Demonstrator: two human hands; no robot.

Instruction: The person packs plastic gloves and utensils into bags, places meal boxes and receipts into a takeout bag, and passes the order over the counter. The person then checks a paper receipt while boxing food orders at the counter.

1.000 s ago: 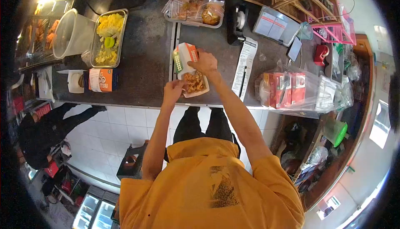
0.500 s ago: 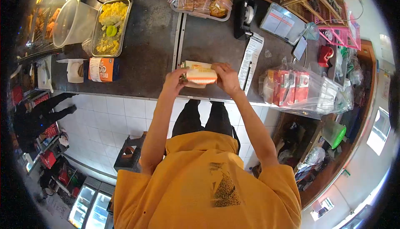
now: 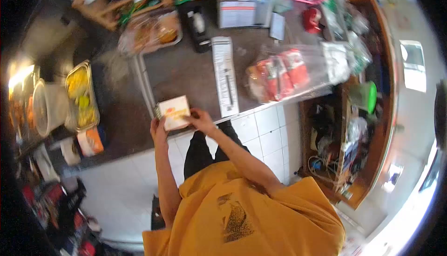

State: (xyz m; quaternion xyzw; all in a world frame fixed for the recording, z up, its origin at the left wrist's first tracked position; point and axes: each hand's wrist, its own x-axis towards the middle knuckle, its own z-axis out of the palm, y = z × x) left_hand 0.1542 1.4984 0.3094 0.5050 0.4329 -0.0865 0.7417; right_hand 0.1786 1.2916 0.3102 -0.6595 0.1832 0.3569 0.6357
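A small cream cardboard food box (image 3: 174, 109) with yellow and orange print is between my hands, near the front edge of the dark counter (image 3: 125, 135). My left hand (image 3: 159, 130) grips its lower left side. At its right edge, my right hand (image 3: 202, 121) has its fingers bent against the cardboard. The broad printed face is turned up toward me, and motion blur smears the lettering. A long printed paper slip (image 3: 223, 60) with a pen (image 3: 228, 86) on it lies to the right of the hands.
A clear bag holding red packs (image 3: 281, 72) lies on the right. Behind are a black tape dispenser (image 3: 198, 28) and a packed food tray (image 3: 151, 32). Leftward stand a tray of yellow food (image 3: 94, 111), a translucent tub (image 3: 49, 107) and an orange box (image 3: 91, 142).
My view has swung to the right, so the counter items appear shifted and tilted. The box has turned in my hands and shows its broad face instead of its orange-edged side.
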